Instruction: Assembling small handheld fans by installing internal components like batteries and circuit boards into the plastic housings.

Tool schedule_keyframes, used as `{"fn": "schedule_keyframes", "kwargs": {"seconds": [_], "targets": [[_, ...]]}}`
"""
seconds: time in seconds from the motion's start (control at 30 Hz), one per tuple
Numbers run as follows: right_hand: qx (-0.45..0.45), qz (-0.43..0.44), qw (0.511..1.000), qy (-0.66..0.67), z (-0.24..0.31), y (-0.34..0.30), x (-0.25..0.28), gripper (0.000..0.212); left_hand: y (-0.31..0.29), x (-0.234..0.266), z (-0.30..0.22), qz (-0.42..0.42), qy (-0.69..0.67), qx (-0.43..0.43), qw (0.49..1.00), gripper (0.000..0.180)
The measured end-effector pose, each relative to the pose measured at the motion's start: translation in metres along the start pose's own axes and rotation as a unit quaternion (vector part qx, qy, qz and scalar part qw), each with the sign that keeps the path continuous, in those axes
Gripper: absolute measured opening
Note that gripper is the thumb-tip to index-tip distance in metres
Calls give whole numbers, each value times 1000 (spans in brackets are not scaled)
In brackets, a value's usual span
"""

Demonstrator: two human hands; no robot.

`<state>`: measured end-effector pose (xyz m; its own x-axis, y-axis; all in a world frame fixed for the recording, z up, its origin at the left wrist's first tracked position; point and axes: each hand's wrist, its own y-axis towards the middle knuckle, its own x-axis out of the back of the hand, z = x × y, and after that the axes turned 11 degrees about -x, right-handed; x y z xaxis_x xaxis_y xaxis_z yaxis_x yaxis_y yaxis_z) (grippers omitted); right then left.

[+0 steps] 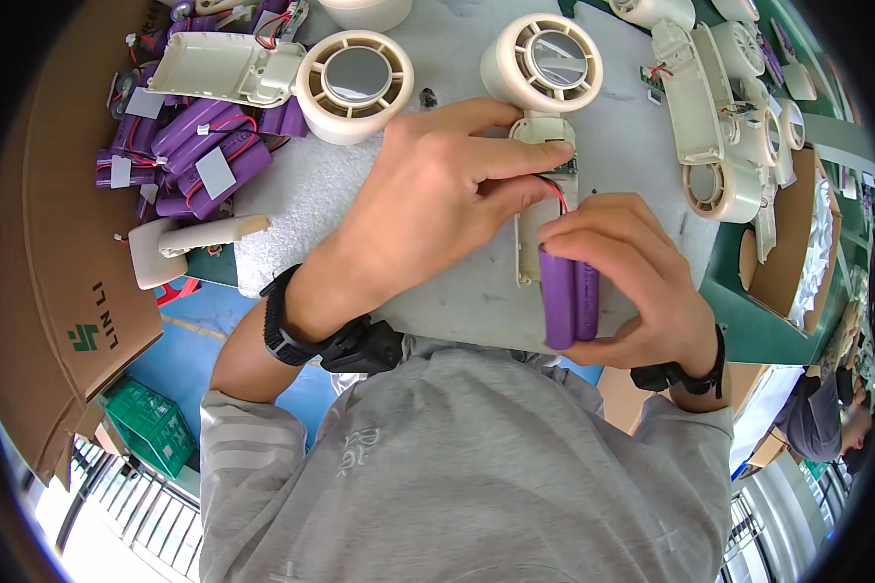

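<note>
A cream handheld fan with a round head lies face up in front of me, its handle shell pointing toward me. My left hand grips the fan below its head, index fingertip on the small green circuit board and thumb beside the red wires. Just off the handle's near end, my right hand holds a purple two-cell battery pack upright between thumb and fingers. The wires run from the board toward the pack; their lower ends are hidden by my right fingers.
Purple battery packs with wires pile at the left beside a large cardboard box. Another cream fan with a bare handle shell lies near them. More fan parts and an open carton stand at the right.
</note>
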<state>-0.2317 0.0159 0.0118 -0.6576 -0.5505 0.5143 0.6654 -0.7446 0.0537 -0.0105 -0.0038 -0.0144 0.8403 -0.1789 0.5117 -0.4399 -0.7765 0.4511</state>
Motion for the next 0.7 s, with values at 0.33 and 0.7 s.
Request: {"fn": "schedule_keyframes", "kwargs": {"seconds": [0.33, 0.7], "targets": [[21, -76, 991, -112, 0, 2, -19, 69, 0, 3, 0, 22, 43, -33, 998, 33], [10, -109, 983, -146, -1, -4, -21, 57, -4, 1, -1, 24, -70, 76, 994, 24]]}}
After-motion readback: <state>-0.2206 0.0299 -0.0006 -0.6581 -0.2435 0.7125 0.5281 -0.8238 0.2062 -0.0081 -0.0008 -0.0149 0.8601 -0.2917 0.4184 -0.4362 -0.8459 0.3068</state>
